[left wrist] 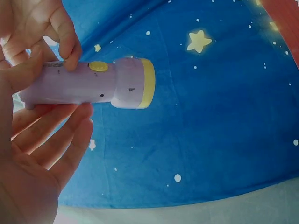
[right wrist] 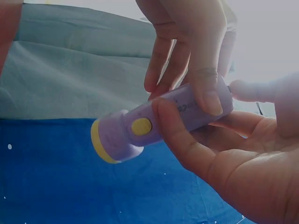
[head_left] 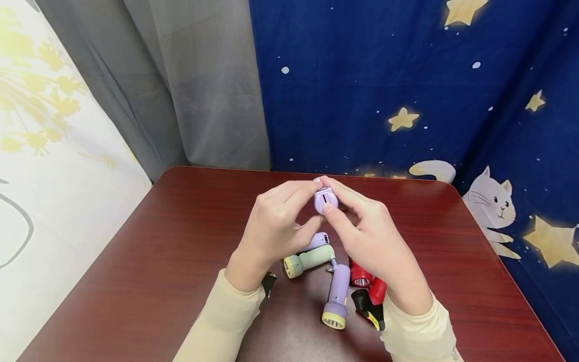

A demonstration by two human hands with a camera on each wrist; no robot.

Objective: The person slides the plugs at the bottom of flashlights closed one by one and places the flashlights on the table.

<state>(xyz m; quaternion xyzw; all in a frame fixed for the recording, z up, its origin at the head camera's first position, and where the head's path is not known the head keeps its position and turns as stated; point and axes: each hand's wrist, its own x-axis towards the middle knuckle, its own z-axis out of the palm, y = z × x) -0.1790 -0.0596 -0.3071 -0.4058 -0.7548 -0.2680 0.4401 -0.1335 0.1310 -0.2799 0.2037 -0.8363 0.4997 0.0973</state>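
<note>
Both hands hold a light-purple flashlight above the table, its tail end towards me in the head view. Its yellow-rimmed head and yellow button show in the wrist views. My left hand pinches the body between thumb and fingers. My right hand grips it from the other side, with the thumb on the tail end and a finger along the body near the button. Beneath the hands lie a second purple flashlight, a green flashlight and a partly hidden purple flashlight.
Red flashlights, partly covered by the right arm, lie beside a black and yellow object of unclear kind. The brown table ends at grey and blue star-patterned curtains.
</note>
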